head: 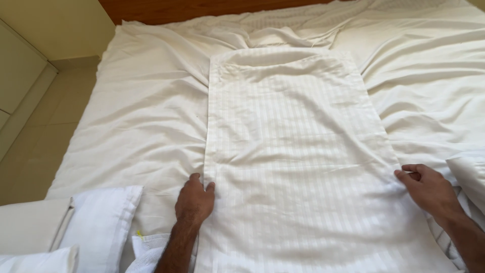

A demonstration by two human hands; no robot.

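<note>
A white striped pillowcase (293, 146) lies flat on a bed covered by a rumpled white sheet (146, 116). My left hand (194, 201) pinches the pillowcase's left edge near the bottom, thumb and fingers closed on the fabric. My right hand (429, 188) grips the right edge at about the same height, fingers curled over the cloth. The far end of the pillowcase is slightly puffed and creased.
White pillows (86, 227) lie at the lower left beside the bed edge. More white bedding (470, 169) bunches at the right. A wooden headboard (202, 7) runs along the top. Beige tiled floor (45, 141) and a pale cabinet (20, 76) are on the left.
</note>
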